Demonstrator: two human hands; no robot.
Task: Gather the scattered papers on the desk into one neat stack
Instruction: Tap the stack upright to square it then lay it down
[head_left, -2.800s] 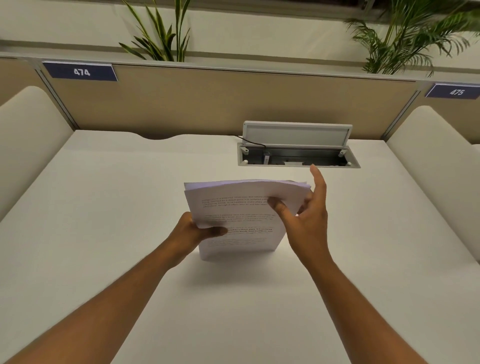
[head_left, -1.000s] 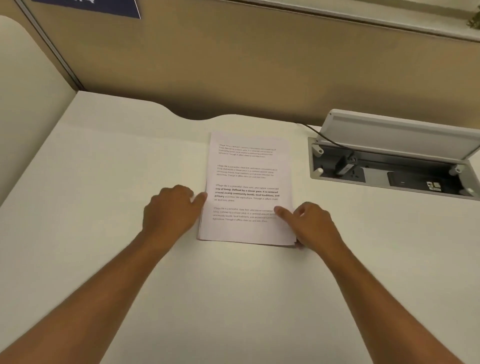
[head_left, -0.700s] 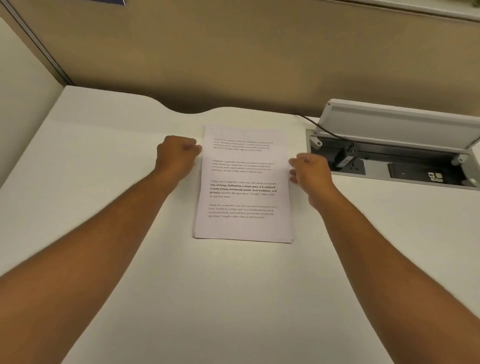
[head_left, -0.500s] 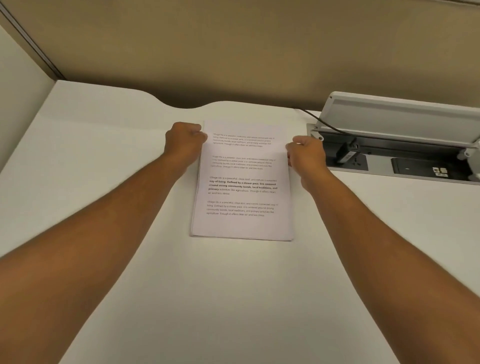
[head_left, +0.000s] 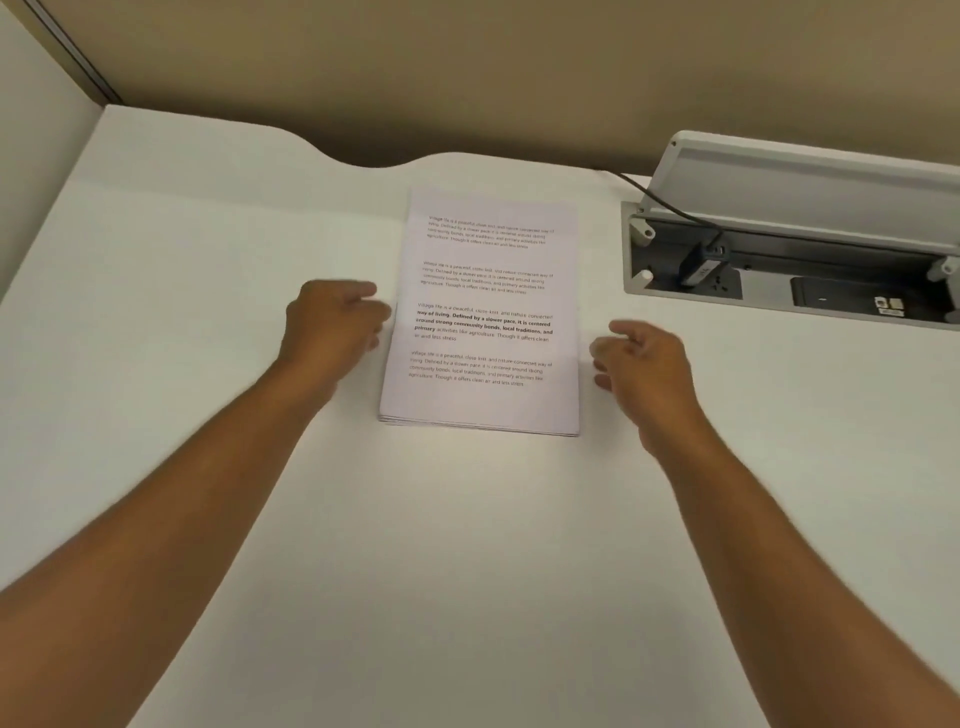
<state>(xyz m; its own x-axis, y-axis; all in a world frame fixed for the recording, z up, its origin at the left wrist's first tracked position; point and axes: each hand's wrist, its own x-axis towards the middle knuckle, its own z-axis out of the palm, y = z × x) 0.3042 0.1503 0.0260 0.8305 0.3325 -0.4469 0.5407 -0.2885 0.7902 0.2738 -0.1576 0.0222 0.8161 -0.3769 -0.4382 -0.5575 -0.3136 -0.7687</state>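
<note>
One squared stack of printed white papers (head_left: 485, 312) lies flat on the white desk (head_left: 467, 545), its long side running away from me. My left hand (head_left: 332, 325) hovers just off the stack's left edge, fingers loosely curled and holding nothing. My right hand (head_left: 641, 364) is a short way off the right edge, fingers apart and empty. Neither hand touches the papers. Both hands are motion-blurred.
An open cable box (head_left: 789, 280) with a raised grey lid (head_left: 810, 176) is sunk into the desk at the right, with a plug and black cable inside. A beige partition (head_left: 467, 73) closes off the back edge.
Both hands have let go of the stack's upper sides and drawn back towards me and slightly outward. The stack lies where it was.
</note>
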